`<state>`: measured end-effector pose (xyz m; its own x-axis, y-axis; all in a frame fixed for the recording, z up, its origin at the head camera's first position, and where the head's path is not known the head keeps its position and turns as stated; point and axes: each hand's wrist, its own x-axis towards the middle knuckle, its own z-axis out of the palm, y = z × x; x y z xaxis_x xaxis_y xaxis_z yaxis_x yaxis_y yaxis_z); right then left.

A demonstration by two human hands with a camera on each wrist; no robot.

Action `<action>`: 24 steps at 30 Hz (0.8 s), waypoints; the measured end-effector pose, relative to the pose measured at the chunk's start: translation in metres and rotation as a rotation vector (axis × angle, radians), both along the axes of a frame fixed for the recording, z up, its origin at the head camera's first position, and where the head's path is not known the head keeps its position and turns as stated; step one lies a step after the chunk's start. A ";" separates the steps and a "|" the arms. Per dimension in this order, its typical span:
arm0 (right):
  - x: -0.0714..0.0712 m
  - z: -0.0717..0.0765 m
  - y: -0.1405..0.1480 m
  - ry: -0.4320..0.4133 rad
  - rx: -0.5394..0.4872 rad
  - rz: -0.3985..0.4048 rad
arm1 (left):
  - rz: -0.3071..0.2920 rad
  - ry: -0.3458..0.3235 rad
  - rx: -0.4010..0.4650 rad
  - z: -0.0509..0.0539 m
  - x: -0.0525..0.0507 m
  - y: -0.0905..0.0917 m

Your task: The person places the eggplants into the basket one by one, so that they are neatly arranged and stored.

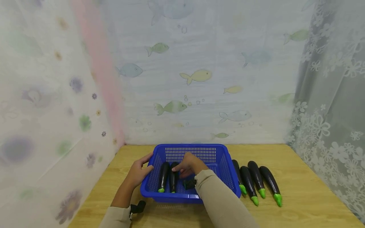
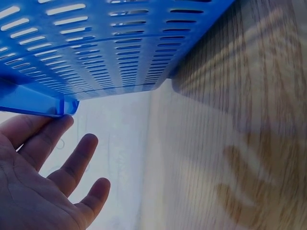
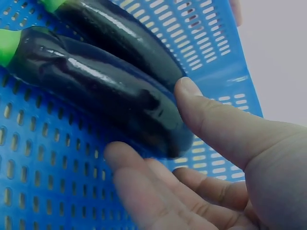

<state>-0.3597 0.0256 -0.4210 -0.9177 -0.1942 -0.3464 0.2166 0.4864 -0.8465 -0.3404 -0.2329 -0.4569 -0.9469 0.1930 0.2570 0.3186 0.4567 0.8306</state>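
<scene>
A blue plastic basket [image 1: 189,197] with slotted walls stands on the wooden table. Two glossy dark eggplants with green caps, one at the left [image 1: 163,176] and one beside it [image 1: 173,182], lie side by side in its left part. My left hand [image 1: 137,173] holds the basket's left rim, thumb on top and fingers beneath; its other fingers spread apart in the left wrist view. Inside the basket, my right hand [image 1: 190,164] is at the far end of the inner eggplant [image 3: 100,86], thumb at its tip and loosely bent fingers alongside, not closed round it.
Several more eggplants [image 1: 249,183] lie on the table [image 1: 308,193] just right of the basket, green caps toward me. A fish-patterned cloth [image 1: 199,104] hangs behind the table, with a flowered cloth [image 1: 51,126] at left and a lace curtain [image 1: 330,133] at right.
</scene>
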 end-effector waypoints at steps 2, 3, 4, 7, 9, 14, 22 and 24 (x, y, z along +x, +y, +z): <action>0.002 0.001 0.000 0.006 0.014 0.007 | -0.008 -0.005 0.006 0.000 0.002 0.000; 0.002 0.001 0.000 0.011 0.020 0.009 | -0.012 -0.006 0.011 0.000 0.002 0.000; 0.002 0.002 0.000 0.016 0.023 0.008 | -0.013 -0.006 0.014 0.000 0.003 0.000; 0.001 0.005 0.001 0.043 0.053 -0.005 | -0.013 0.004 0.008 0.000 0.003 0.000; 0.001 0.007 0.001 0.058 0.064 -0.014 | -0.006 0.008 0.000 0.000 0.002 0.001; 0.002 0.014 0.003 0.086 0.095 -0.016 | 0.010 -0.001 -0.016 -0.003 -0.001 -0.001; 0.005 0.031 0.004 0.171 0.132 0.039 | 0.000 0.008 -0.009 -0.002 -0.001 0.000; 0.007 0.037 0.004 0.179 0.133 0.047 | -0.006 0.010 0.000 -0.002 -0.001 0.000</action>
<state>-0.3525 0.0293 -0.3841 -0.9579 -0.2023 -0.2038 0.0425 0.6020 -0.7973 -0.3414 -0.2332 -0.4586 -0.9432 0.1989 0.2662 0.3295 0.4545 0.8275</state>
